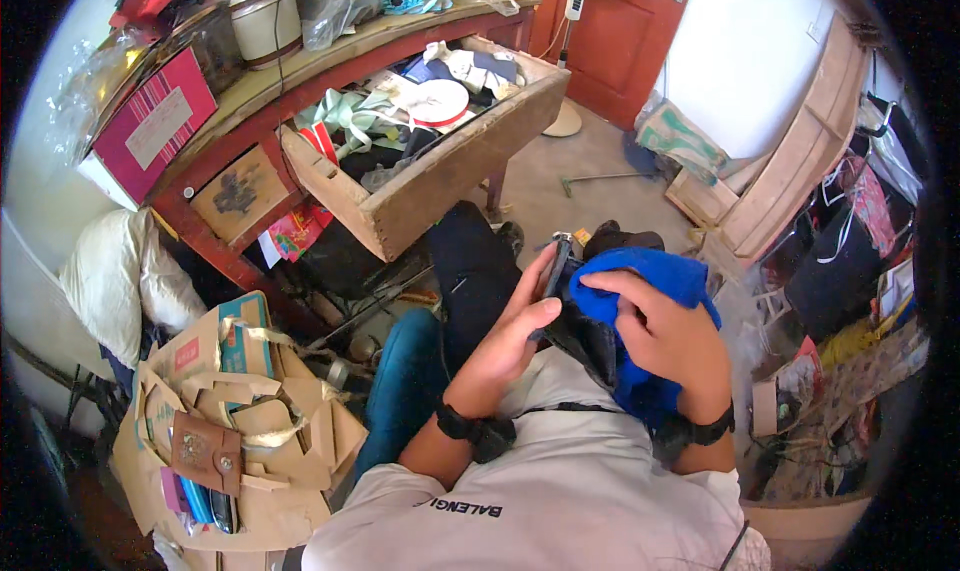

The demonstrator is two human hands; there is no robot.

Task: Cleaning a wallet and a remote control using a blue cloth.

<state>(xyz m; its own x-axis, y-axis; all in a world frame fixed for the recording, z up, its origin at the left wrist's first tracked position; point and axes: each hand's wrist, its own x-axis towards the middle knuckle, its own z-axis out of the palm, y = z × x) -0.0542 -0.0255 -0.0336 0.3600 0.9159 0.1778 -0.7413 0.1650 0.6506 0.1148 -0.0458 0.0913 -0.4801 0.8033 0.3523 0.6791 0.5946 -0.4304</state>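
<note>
My left hand (512, 333) is closed on a dark purse (583, 343) in front of my lap, thumb on its near face. A small metal piece (563, 237) shows at its top, and its black side hangs open toward the right. Bunched in my right hand (672, 333) is a bright blue cloth (668, 269), which drapes over and below the fingers. The right index finger reaches toward the purse with cloth at its tip; whether it touches is unclear. Both wrists wear black bands.
On the left, flattened cardboard (290, 476) carries a brown leather wallet (206, 453) and several small cases (200, 501). Ahead, a pulled-out wooden drawer (470, 156) full of cloths juts from a red desk (330, 66). A wooden frame (800, 156) and piled goods stand right.
</note>
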